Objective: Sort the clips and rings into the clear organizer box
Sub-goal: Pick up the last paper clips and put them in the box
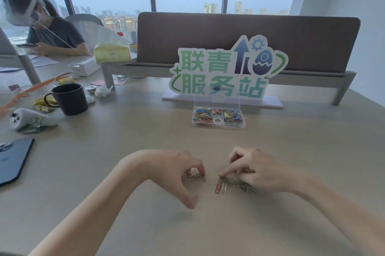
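Note:
The clear organizer box (218,128) stands open at mid table, its compartments holding coloured paper clips, binder clips and white rings. Close to me lies a small heap of silver paper clips (243,187), with a red paper clip (218,187) and a silver one (224,188) beside it. My right hand (256,169) rests over the heap, its fingers curled and pinching clips at the heap's left end. My left hand (177,174) arches over the table, fingertips gripping a few silver clips (192,174); a single clip (205,181) lies under its forefinger and another (196,197) by the thumb.
A green and white sign (227,72) stands right behind the box. A dark mug (69,98), wrappers and a white pouch (29,119) crowd the left side, with a dark phone (14,159) near the left edge. A person sits at the far left.

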